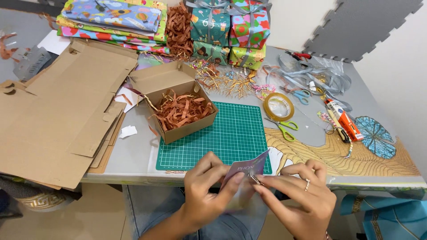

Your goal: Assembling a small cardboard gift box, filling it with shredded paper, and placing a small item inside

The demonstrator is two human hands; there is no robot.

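Note:
My left hand (205, 189) and my right hand (299, 195) are together at the table's near edge, both gripping a small purple packet (249, 169) between fingertips. A small metal piece shows at my right fingertips where they pinch the packet. Just beyond lies a green cutting mat (222, 138). On its far left corner stands an open cardboard box (178, 104) filled with brown shredded paper.
Flat cardboard sheets (53, 115) cover the left side. Folded wrapping paper (111, 18) and wrapped gifts (231, 29) stand at the back. A tape roll (278, 106), green-handled scissors (284, 129), ribbon (311, 73) and an orange tube (344, 120) lie to the right.

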